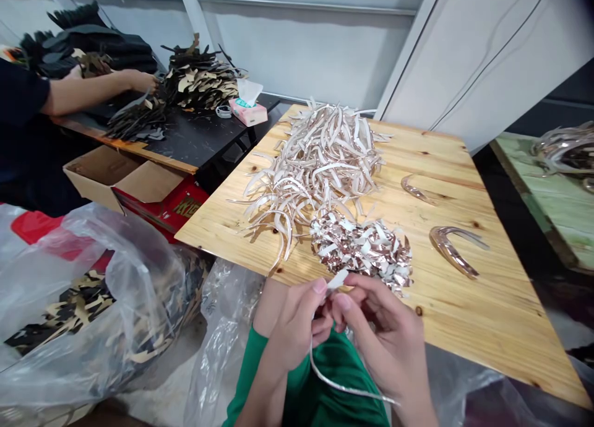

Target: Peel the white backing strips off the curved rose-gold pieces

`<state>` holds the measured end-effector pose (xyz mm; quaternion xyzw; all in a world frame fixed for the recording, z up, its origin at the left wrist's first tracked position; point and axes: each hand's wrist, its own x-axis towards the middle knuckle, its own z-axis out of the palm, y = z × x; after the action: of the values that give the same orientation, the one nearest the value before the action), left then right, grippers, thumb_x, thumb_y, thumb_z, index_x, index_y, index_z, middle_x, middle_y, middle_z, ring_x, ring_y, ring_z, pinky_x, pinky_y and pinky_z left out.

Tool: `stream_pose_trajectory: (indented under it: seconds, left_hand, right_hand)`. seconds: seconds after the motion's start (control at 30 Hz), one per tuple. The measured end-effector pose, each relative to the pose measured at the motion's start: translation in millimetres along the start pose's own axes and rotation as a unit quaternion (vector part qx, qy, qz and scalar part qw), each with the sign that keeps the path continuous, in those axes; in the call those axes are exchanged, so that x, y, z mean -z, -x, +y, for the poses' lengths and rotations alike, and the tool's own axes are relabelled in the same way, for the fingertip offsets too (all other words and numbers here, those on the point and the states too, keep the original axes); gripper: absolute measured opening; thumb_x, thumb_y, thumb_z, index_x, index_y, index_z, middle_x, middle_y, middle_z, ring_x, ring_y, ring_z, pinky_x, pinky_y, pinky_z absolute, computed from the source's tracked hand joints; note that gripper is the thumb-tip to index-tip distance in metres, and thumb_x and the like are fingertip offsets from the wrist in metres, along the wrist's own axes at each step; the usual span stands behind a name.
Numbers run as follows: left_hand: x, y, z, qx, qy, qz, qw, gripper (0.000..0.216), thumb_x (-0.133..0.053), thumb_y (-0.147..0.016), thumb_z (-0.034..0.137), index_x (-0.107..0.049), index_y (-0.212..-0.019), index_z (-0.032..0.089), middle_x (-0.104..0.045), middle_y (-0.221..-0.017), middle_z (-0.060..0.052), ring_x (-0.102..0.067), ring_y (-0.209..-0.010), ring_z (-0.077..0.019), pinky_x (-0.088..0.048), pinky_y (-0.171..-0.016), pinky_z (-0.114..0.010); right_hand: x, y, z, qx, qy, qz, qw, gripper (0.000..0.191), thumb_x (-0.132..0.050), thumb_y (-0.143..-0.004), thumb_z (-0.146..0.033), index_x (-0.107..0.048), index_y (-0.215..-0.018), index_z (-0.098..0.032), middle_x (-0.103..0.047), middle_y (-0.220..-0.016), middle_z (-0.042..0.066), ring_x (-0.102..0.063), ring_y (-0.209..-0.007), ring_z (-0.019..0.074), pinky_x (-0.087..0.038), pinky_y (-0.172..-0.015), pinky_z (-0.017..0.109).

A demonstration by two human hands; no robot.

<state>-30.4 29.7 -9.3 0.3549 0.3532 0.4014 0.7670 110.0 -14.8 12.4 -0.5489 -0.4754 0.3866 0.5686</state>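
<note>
Over my lap, at the table's front edge, my left hand (297, 319) pinches a thin curved strip between thumb and fingers. The strip (338, 280) shows a pale, flat end above the fingertips, and its narrow, shiny tail (334, 385) hangs down and curves to the right. My right hand (383, 325) is closed on the same strip, its fingertips meeting those of my left; the exact grip is partly hidden. Just beyond the hands lies a heap of small rose-gold and white scraps (362, 244). Behind it spreads a larger pile of long curved strips (325, 155).
Curved metallic pieces (450, 250) lie on the wooden table (487, 315) at right. Another person's arm (102, 91) works at a black table (204, 136) with dark scraps and a tissue box (249, 110). A cardboard box (106, 170) and plastic bags (153, 315) stand at left.
</note>
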Motion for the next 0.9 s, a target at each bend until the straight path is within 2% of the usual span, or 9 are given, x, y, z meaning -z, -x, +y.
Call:
stream_pose_trajectory:
  seconds: [0.1,0.23,0.37,0.5,0.63,0.77,0.9]
  left_hand:
    - [5,4,5,-0.015,-0.059,-0.008,0.998,0.067,-0.062,-0.106,0.077,-0.058,-0.073,0.018,-0.037,-0.056,0.008,-0.027,-0.047,-0.0069,-0.021,-0.044,-0.022]
    - [9,7,9,-0.037,-0.133,-0.016,0.990,0.065,-0.051,-0.114,0.070,-0.052,-0.071,0.021,-0.035,-0.054,0.007,-0.032,-0.048,-0.0105,-0.025,-0.048,-0.027]
    - [8,9,17,-0.112,-0.261,-0.014,0.959,0.062,-0.042,-0.120,0.059,-0.050,-0.069,0.023,-0.046,-0.055,0.003,-0.044,-0.053,-0.0147,-0.034,-0.057,-0.031]
    - [9,10,25,-0.176,-0.340,-0.014,0.924,0.057,-0.039,-0.122,0.043,-0.053,-0.072,0.022,-0.058,-0.068,0.000,-0.058,-0.069,-0.0180,-0.041,-0.072,-0.033]
    - [9,11,28,-0.224,-0.368,-0.007,0.902,0.039,-0.053,-0.118,0.038,-0.060,-0.084,0.021,-0.059,-0.086,-0.002,-0.059,-0.082,-0.0192,-0.043,-0.077,-0.032]
    - [3,16,28,-0.213,-0.364,0.007,0.906,0.039,-0.050,-0.120,0.035,-0.051,-0.083,0.023,-0.057,-0.080,0.001,-0.057,-0.077,-0.0173,-0.041,-0.073,-0.031]
    - [1,19,25,-0.167,-0.352,0.010,0.921,0.045,-0.049,-0.121,0.040,-0.044,-0.080,0.023,-0.050,-0.070,0.005,-0.054,-0.067,-0.0150,-0.037,-0.066,-0.030]
  right_hand:
    - [-11,-5,-2,-0.008,-0.010,0.024,1.000,0.007,-0.081,-0.105,-0.032,-0.081,-0.108,-0.025,-0.077,-0.075,-0.001,-0.073,-0.061,0.0152,-0.062,-0.058,0.024]
    - [-17,-2,-6,0.000,0.035,0.065,0.997,0.011,-0.083,-0.103,-0.033,-0.081,-0.098,-0.024,-0.081,-0.077,0.001,-0.077,-0.065,0.0177,-0.064,-0.060,0.026]
    - [-14,-1,-2,0.049,0.107,0.082,0.990,0.008,-0.083,-0.104,-0.029,-0.081,-0.099,-0.023,-0.084,-0.080,0.002,-0.079,-0.065,0.0189,-0.067,-0.061,0.027]
    - [-3,-2,2,0.134,0.183,0.006,0.974,0.006,-0.075,-0.107,-0.020,-0.076,-0.106,-0.026,-0.083,-0.086,0.000,-0.080,-0.069,0.0168,-0.066,-0.066,0.025]
    - [10,-4,4,0.213,0.264,-0.098,0.936,0.014,-0.067,-0.109,-0.014,-0.069,-0.113,-0.027,-0.081,-0.094,-0.001,-0.079,-0.076,0.0156,-0.062,-0.072,0.026]
    - [17,-8,1,0.265,0.304,-0.130,0.906,0.014,-0.062,-0.113,-0.014,-0.065,-0.117,-0.027,-0.081,-0.095,0.000,-0.080,-0.078,0.0165,-0.061,-0.074,0.027]
    - [20,-12,-2,0.299,0.333,-0.155,0.881,0.015,-0.061,-0.113,-0.013,-0.064,-0.120,-0.026,-0.080,-0.093,0.000,-0.079,-0.076,0.0167,-0.060,-0.074,0.028]
